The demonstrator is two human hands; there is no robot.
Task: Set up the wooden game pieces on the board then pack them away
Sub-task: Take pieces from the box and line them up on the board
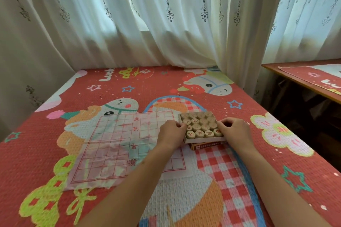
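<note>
Wooden game pieces [200,125], pale red-lettered discs, rows in white box [203,141], left hand [172,131] and right hand [235,131] pinching its sides

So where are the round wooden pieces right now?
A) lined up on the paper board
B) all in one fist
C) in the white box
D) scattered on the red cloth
C: the wooden pieces sit in rows inside the white box, held at its sides by the left hand and right hand; the paper board has none on it.
</note>
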